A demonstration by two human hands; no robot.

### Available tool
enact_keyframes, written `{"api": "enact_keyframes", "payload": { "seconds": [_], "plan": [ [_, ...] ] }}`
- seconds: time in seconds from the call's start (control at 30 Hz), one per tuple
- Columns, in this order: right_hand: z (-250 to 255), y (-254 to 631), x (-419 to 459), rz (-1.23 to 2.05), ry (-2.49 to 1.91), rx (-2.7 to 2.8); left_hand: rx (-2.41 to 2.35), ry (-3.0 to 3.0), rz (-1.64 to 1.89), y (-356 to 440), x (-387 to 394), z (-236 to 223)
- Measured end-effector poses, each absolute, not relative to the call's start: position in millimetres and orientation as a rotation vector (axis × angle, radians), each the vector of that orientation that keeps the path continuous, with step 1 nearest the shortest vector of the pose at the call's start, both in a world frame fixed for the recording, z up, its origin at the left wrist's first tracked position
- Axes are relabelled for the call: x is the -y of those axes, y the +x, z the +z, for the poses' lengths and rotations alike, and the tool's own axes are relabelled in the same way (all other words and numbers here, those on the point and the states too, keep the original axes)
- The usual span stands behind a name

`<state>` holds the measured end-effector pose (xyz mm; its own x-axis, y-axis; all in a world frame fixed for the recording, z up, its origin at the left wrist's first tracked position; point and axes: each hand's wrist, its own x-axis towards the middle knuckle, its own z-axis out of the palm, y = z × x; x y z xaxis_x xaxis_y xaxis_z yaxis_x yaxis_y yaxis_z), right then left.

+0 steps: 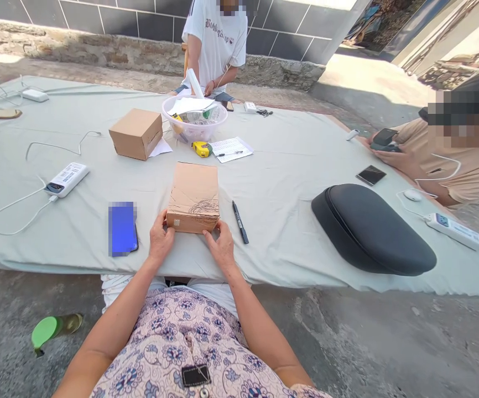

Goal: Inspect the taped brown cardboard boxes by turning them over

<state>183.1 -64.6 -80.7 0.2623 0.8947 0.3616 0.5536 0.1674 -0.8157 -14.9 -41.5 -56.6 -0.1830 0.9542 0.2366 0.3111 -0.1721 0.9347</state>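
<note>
Two cardboard boxes; two power strips; one pen; one bowl.
</note>
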Motion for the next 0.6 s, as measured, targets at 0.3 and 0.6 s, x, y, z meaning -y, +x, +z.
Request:
{"api": "enact_keyframes", "payload": {
  "seconds": [0.3, 0.6],
  "plan": [
    [-59.3, 189.8, 90.4, 0.373, -1.458, 1.315, -1.455, 1.625, 1.406, -7.2, 80.0, -37.3],
    [17.9, 196.3, 113.6, 0.216, -1.264, 1.45, -1.272, 1.828, 1.702, -8.0, 93.4, 28.7]
  ]
}}
